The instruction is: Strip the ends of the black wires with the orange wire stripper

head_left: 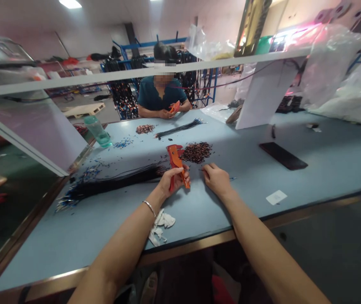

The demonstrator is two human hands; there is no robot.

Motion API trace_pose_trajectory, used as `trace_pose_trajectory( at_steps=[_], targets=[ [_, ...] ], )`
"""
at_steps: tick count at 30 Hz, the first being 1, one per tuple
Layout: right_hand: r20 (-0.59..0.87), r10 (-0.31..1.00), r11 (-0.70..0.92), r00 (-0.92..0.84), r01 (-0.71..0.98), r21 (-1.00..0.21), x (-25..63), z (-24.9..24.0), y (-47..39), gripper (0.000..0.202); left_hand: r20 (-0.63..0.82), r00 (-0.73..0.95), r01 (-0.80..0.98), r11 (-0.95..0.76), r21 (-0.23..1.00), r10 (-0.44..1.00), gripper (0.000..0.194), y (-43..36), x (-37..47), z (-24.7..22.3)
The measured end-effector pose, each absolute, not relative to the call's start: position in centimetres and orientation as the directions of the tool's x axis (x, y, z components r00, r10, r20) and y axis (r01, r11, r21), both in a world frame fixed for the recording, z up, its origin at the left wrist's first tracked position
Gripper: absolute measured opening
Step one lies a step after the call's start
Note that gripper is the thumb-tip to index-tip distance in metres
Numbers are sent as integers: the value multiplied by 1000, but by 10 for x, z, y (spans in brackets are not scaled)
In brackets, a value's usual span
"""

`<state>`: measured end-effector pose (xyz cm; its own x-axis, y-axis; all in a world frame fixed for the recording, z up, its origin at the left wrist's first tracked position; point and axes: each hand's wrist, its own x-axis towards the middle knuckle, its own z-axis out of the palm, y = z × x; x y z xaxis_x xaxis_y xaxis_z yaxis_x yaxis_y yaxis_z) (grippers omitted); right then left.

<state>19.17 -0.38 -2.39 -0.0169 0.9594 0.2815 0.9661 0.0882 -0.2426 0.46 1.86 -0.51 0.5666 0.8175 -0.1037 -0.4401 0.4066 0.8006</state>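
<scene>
My left hand (167,180) is wrapped round the handles of an orange and red wire stripper (175,157), its jaw end pointing away from me. My right hand (217,180) is closed in a pinch on a thin wire, whose dark tip (202,169) pokes out toward the stripper. A blue-tipped end (233,178) shows on the hand's other side; whether it belongs to the same wire is hidden. Just beyond both hands lies a heap of small dark and coppery pieces (196,152). Left of the stripper stretches a bundle of black wires (113,181) with blue ends.
Across the table a person (163,95) holds another orange tool (174,107) near a second wire bundle (180,128) and coppery pile (145,129). A green bottle (98,131) stands left. A black phone (283,155) and white card (276,197) lie right, crumpled tissue (163,223) in front.
</scene>
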Motion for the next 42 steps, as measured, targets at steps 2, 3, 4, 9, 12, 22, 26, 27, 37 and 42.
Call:
trace_pose_trajectory(
  at_steps=[2,3,4,9,12,22,26,27,37,42],
  targets=[
    [280,959,110,-44,968,-227,192,-24,-4,29,-105,567,-443,410,798,817,18,19,5,-5],
    [279,959,119,-54,968,-223,193,-24,-5,30,-104,566,-445,410,796,817,18,19,5,-5],
    [281,958,127,-62,967,-220,193,-24,-5,30,-104,564,-449,410,794,819,17,18,5,-5],
    [308,948,156,-75,957,-246,195,-24,-8,29,-103,550,-458,403,793,829,17,18,5,-6],
    [360,932,167,-44,934,-317,196,-24,-9,28,-100,555,-446,397,802,826,19,18,4,-7],
    [471,880,281,57,738,-613,193,-17,-10,22,30,536,-432,243,869,844,26,14,4,-6],
    [525,848,343,74,679,-649,173,11,13,19,124,328,-362,4,932,937,32,17,2,-4],
    [560,826,384,66,661,-645,168,16,19,18,130,272,-332,-34,943,953,32,18,1,-4],
    [604,770,468,206,461,-754,155,3,27,20,288,155,34,-297,954,945,30,20,0,-9],
    [678,728,541,108,517,-663,154,8,20,15,223,299,-114,-197,974,928,33,18,0,-10]
  ],
)
